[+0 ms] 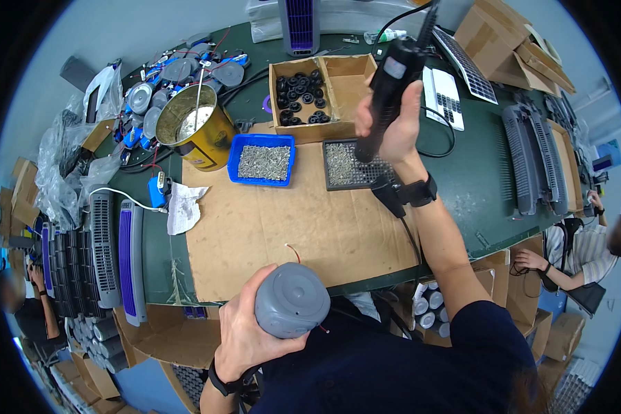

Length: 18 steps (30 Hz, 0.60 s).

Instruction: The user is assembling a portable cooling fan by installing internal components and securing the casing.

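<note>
My left hand (245,324) is wrapped round a grey rounded plastic housing (292,300) at the table's near edge. A short thin red wire sticks up from the housing's far side. My right hand (399,124) grips a black electric screwdriver (393,76), its cable end up and its nose end down. That nose end hangs over a black tray of small screws (348,165); I cannot make out a bit or a screw on it. Left of that tray sits a blue tray of small metal screws (263,162).
A divided cardboard box (352,83) holds black round parts. Beside it stand a yellow tin (207,148) and a heap of blue and grey motors (179,69). Cardboard (283,228) covers the green table (476,172). Grey-and-purple panels (130,262) stand left; people work on both sides.
</note>
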Available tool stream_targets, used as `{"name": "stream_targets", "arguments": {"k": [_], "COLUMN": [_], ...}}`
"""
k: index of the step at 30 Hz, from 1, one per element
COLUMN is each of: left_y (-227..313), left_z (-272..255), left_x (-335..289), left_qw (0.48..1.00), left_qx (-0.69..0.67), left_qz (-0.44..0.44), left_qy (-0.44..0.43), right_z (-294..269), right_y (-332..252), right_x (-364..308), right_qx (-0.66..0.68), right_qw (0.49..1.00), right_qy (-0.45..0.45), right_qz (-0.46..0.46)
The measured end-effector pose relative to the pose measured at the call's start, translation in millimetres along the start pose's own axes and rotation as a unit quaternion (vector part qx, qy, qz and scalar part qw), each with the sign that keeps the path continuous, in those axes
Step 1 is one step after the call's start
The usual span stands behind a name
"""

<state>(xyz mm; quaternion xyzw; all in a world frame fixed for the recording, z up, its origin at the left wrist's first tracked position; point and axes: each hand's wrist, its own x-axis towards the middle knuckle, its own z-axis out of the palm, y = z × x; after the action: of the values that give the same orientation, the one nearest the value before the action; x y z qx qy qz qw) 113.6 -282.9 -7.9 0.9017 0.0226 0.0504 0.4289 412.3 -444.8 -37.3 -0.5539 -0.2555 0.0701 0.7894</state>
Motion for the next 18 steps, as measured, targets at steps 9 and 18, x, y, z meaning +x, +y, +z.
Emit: {"name": "stream_targets", "arguments": {"k": [9, 18], "left_y": [-0.9, -4.4], "left_z": [1.1, 4.8], "left_x": [4.3, 3.3], "left_qw": [1.000, 1.000], "left_qx": [-0.003, -0.007], "left_qz": [-0.024, -0.004], "left_qy": [0.006, 0.015], "right_z": [24.3, 77.3], "right_y": [-75.3, -84.2], "right_x": [-28.0, -65.5], "right_qx": [0.285, 0.462], "right_qw": [0.949, 0.870], "right_qy": [-0.086, -0.167], "right_qz": [-0.105, 0.047]}}
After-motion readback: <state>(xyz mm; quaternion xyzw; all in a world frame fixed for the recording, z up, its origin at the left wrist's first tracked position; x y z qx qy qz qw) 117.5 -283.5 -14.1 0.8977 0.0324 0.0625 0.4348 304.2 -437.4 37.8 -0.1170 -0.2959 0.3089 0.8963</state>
